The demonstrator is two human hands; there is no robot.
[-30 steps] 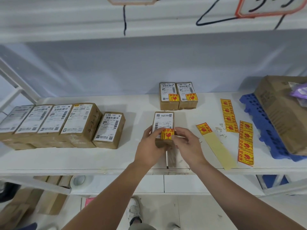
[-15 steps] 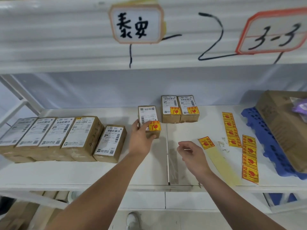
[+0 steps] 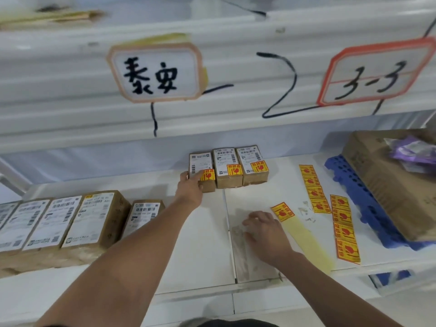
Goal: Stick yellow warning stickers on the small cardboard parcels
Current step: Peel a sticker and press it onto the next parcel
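**Stickered parcel going into the done row, 12 o'clock on the shelf**

Step in hand, as I judge it: seating the small brown cardboard parcel with a white label and yellow warning sticker (image 3: 204, 172) against the two stickered brown parcels (image 3: 240, 167) at the back of the white shelf board (image 3: 207, 244). It sits touching their left side, at 9 o'clock of the pair.

To do it well:
- Square its near edge with its neighbours so all the stickers face up and read at a glance.
- Let go without dragging a fingertip across the fresh sticker. A last flat press on its corners would help.
- Next sticker: the single yellow warning sticker on the pale backing strip (image 3: 282, 211). Peel it from a corner.

Hands:
- Left hand (image 3: 190, 188): arm stretched far forward towards 12 o'clock. The thumb is on the parcel's left side and the fingers lie over its top, gripping the near end.
- Right hand (image 3: 266, 233): low over the board at 4 o'clock of the parcel, palm down, fingers loosely bent, holding nothing. It is just beside the single sticker.

Supply: two strips of yellow warning stickers (image 3: 344, 228) at 3 o'clock. A row of brown label-topped parcels without stickers (image 3: 94, 220) waits at 9 o'clock.
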